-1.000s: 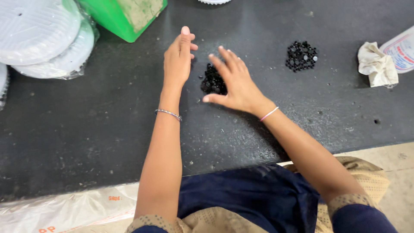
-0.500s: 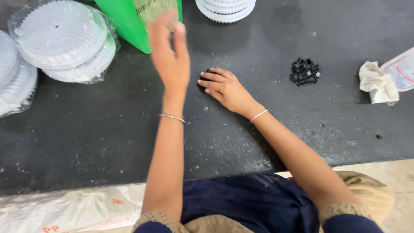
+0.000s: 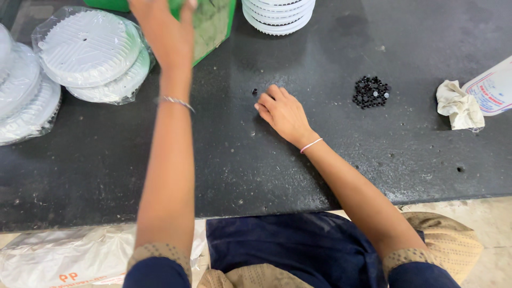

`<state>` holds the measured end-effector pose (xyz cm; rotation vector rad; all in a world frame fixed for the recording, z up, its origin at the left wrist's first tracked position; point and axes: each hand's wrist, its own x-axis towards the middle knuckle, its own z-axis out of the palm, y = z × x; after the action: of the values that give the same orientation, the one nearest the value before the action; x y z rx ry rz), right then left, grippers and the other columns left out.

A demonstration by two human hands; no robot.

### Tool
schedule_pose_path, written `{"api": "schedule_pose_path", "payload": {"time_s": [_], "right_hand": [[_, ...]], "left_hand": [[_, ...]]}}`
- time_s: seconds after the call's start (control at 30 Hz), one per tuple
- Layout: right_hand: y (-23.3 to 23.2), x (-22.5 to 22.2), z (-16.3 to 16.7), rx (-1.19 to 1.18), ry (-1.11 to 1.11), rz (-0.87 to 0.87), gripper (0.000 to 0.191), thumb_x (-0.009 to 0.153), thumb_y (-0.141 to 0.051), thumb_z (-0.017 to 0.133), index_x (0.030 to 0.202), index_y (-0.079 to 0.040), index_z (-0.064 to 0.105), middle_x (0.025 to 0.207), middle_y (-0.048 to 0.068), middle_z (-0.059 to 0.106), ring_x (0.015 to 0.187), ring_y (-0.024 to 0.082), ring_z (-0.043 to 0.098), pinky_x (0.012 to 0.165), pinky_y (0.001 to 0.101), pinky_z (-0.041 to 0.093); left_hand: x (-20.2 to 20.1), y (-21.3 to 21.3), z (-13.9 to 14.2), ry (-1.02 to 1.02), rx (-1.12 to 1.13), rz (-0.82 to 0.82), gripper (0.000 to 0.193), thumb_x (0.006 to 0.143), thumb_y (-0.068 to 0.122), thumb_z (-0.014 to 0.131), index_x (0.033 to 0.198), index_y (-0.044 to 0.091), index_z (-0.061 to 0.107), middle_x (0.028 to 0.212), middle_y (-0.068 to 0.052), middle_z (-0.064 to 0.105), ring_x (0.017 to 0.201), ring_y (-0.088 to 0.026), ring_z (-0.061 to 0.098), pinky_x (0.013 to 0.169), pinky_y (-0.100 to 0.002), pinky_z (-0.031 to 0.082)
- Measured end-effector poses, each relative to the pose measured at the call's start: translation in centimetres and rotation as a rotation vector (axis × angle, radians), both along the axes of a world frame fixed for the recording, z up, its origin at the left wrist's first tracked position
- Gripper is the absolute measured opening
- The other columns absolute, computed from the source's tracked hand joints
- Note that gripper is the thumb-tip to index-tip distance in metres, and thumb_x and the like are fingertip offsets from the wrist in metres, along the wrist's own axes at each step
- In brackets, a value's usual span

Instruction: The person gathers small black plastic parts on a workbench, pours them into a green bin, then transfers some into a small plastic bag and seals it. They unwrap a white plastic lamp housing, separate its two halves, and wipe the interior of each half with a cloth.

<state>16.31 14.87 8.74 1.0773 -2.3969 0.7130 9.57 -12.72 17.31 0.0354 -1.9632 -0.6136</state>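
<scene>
Black beads: a few loose ones just beside right hand, which lies fingers curled, palm down on the black table; grip can't tell. Left hand reaches into the green bin, contents unclear, fingers blurred. Separate bead cluster sits well apart.

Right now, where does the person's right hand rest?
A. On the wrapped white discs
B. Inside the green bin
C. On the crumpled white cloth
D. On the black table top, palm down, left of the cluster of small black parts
D: the right hand lies flat on the black table top, with the cluster of small black parts apart from it on its right and the crumpled cloth farther off.
</scene>
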Motion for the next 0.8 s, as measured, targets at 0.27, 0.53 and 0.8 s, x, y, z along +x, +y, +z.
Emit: {"api": "schedule_pose_path", "payload": {"time_s": [0.27,0.53,0.8], "right_hand": [[0.2,-0.7,-1.9,-0.104,0.059,-0.192,0.027,0.101,-0.031,0.067,0.085,-0.009,0.063,0.084,0.008,0.061,0.071,0.032,0.065,0.059,0.0444,0.051],[-1.3,-3.5,-0.6,-0.362,-0.077,-0.359,0.047,0.105,-0.029,0.070,0.073,0.002,0.056,0.069,0.019,0.054,0.055,0.034,0.049,0.056,0.0426,0.042],[-5.5,-13.1,5.2,-0.642,0.140,-0.166,0.042,0.111,-0.020,0.066,0.078,0.004,0.056,0.063,0.006,0.053,0.059,0.010,0.048,0.056,0.0348,0.037]], "left_hand": [[8.6,8.1,-2.4,0.069,0.069,-0.128,0.028,0.098,0.010,0.093,0.097,0.010,0.065,0.169,-0.019,0.007,0.159,-0.042,0.019,0.129,-0.045,0.031],[9.1,6.4,-5.1,0.087,0.109,-0.164,0.033,0.088,0.007,0.095,0.105,0.013,0.066,0.172,-0.016,0.015,0.156,-0.041,0.024,0.129,-0.048,0.032],[6.7,2.9,-6.2,0.096,0.116,-0.173,0.035,0.089,0.009,0.095,0.099,0.013,0.062,0.168,-0.015,0.019,0.155,-0.037,0.026,0.130,-0.048,0.029]]}}
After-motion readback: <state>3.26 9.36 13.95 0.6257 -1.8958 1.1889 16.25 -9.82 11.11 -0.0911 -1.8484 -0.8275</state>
